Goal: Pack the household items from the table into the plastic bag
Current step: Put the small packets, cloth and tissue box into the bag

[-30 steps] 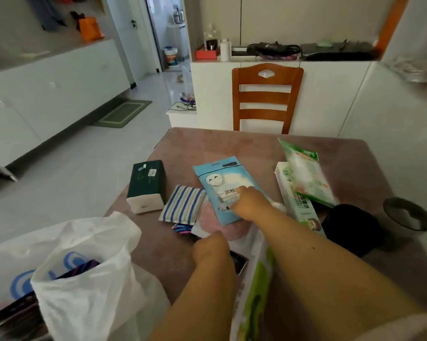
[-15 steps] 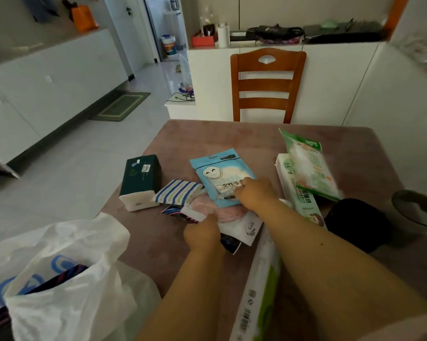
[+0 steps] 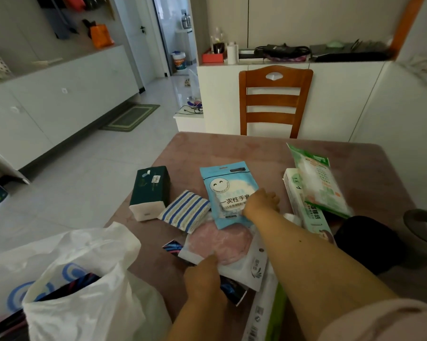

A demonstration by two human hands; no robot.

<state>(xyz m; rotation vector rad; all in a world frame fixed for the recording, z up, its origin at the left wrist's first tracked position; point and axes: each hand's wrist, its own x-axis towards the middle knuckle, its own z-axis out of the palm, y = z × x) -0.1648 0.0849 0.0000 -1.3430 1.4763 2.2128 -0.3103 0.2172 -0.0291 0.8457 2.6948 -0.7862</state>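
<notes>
While the right hand [image 3: 261,203] was sitting square on the blue glove pouch [image 3: 228,193] a second ago, it's now slid off toward the pouch's right edge, fingers curled down there, though whether they've actually pinched the edge or are just resting on it can't be told from this angle. The left hand [image 3: 203,279] has dropped back toward the near edge of the table [image 3: 232,148] and has its fingertips pressed on the near corner of the white packet with the pink pads [image 3: 222,242]; looks more like pinning than a full grab, hard to say. That packet lies under the blue pouch and on top of a small dark box [image 3: 232,290], so the pile's getting sorted rather than lifted. Further out, the striped cloth [image 3: 185,210] and green tissue box [image 3: 151,190] sit untouched toward the left edge, and the green wipes pack [image 3: 318,180] leans on the long white-green box [image 3: 303,205] near the right edge. The plastic bag [image 3: 84,279] slumps open at the near left corner with something dark and striped already inside. Nothing new has gone in, so probably one of these two flat packs is next up.
</notes>
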